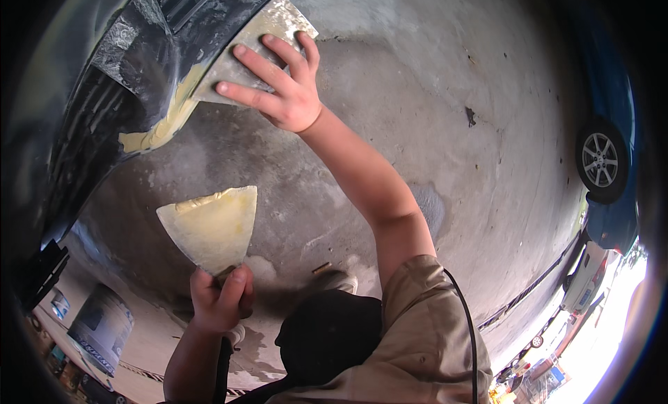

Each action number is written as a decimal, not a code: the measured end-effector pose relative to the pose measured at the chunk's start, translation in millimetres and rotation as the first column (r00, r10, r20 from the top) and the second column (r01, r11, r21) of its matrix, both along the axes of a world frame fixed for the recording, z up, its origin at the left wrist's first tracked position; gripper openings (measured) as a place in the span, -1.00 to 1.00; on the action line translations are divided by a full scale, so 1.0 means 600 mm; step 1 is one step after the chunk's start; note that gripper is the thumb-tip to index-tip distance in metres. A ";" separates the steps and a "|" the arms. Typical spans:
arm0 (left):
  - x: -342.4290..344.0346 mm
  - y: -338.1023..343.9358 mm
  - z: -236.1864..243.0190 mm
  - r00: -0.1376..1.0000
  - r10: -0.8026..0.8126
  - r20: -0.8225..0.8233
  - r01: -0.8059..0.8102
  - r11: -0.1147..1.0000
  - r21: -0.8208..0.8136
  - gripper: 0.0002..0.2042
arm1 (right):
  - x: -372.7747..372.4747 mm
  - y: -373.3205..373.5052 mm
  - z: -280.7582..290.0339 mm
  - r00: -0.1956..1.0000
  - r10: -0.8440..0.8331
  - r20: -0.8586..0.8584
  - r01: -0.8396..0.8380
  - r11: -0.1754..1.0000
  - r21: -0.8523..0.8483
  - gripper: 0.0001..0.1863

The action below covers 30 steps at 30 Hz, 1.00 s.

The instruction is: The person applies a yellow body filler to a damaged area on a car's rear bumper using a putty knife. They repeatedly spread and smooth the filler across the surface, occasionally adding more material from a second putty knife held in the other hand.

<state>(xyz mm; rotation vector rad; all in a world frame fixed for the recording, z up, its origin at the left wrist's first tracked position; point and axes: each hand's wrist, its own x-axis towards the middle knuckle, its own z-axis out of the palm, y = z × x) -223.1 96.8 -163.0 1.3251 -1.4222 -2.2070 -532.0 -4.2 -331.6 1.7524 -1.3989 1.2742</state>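
Stained concrete floor (445, 125); blue car (612, 160) parked in daylight.

Short khaki sleeve (417, 292), black cable (467, 313) over the shoulder, bare forearms and hands.

A large round container (99, 329), a bucket or drum, stands on the ground at the lower left, below the person's left hand. It is wrapped in a pale grey-white label with dark blue print. Just above and left of it, near the picture's dark rim, a smaller pale blue and white container (60, 303) shows, too blurred to tell its kind. No signs or screens can be made out.
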 end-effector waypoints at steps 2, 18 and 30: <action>0.000 0.002 -0.001 1.000 0.012 0.005 -0.012 1.000 0.011 -0.79 | 0.001 -0.011 -0.004 1.000 -0.002 -0.015 0.003 1.000 0.028 -0.45; -0.015 0.012 0.002 0.998 0.065 0.009 -0.065 0.998 0.010 -0.70 | 0.022 -0.008 -0.001 1.000 -0.015 -0.002 0.015 0.999 0.036 -0.46; -0.022 0.009 0.009 0.999 0.016 -0.044 -0.017 1.000 -0.023 -0.68 | 0.012 0.033 0.083 0.998 -0.057 -0.003 0.057 0.998 0.040 -0.57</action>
